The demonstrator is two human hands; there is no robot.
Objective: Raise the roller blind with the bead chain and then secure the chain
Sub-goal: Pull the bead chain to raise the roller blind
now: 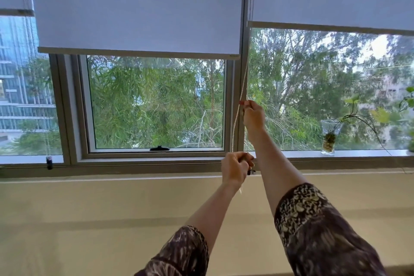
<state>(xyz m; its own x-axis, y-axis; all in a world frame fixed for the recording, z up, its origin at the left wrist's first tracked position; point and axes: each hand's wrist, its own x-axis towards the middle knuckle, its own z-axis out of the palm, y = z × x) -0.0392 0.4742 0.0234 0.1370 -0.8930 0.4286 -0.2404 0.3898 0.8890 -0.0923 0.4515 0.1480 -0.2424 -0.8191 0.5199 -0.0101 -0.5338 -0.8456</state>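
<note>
Our right hand pinches the white bead chain mid-frame; our left hand fists it lower. The smooth roller blind hangs half-raised, with a glass vase on the sill at right.

Green trees fill the window, and a tall glass building stands far off on the left. A clear glass vase with a long bendy plant sits on the sill at the right. A small black handle is at the bottom of the middle window frame.

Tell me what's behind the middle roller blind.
Below the middle roller blind, a framed window pane shows green trees outside. The pane's upper part is covered by the fabric, so it cannot be seen.
</note>
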